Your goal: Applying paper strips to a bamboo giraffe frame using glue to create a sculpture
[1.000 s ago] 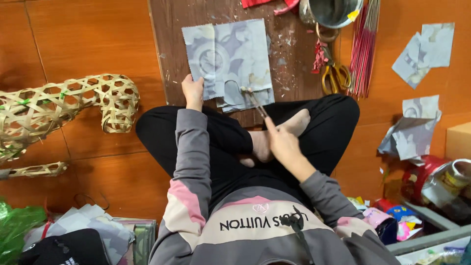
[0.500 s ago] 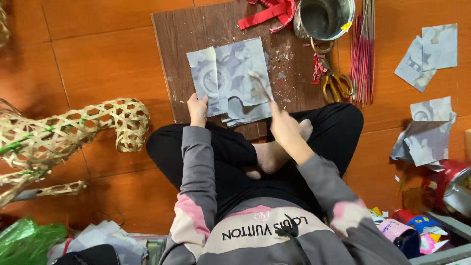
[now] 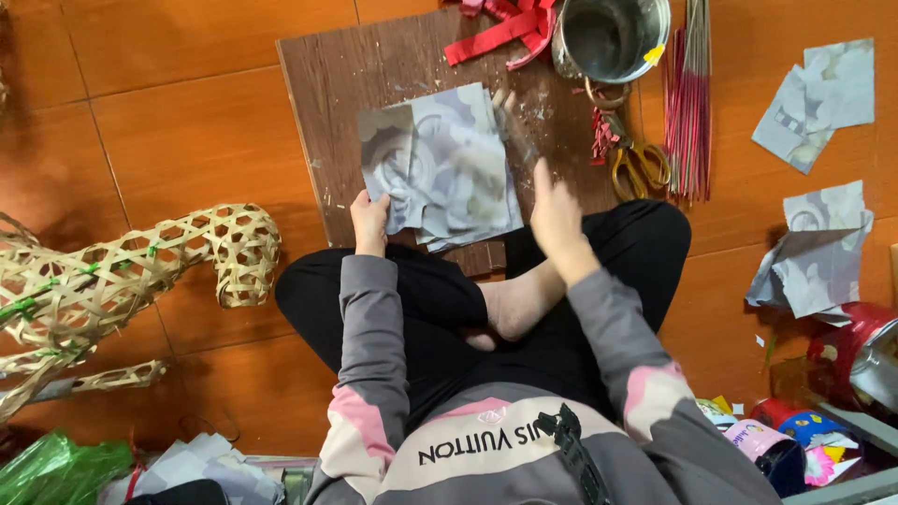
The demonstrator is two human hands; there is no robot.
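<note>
Several grey patterned paper sheets (image 3: 449, 168) lie stacked on a brown wooden board (image 3: 346, 75) on the floor in front of my crossed legs. My left hand (image 3: 369, 220) grips the lower left edge of the paper stack. My right hand (image 3: 554, 201) is at the stack's right edge, closed around a thin stick-like tool (image 3: 513, 117). The tool points up across the board toward a metal pot (image 3: 613, 37). It is blurred, so I cannot tell its tip.
Red ribbon strips (image 3: 505, 28) lie beside the pot. Yellow-handled scissors (image 3: 641, 159) and a bundle of red-ended sticks (image 3: 687, 103) lie right of the board. More paper pieces (image 3: 814, 252) and cans (image 3: 870, 346) are at the right. A woven bamboo frame (image 3: 122, 271) lies left.
My right hand rose from my lap to the right edge of the paper, swinging the tool up toward the pot. My left hand stayed on the paper's lower left edge.
</note>
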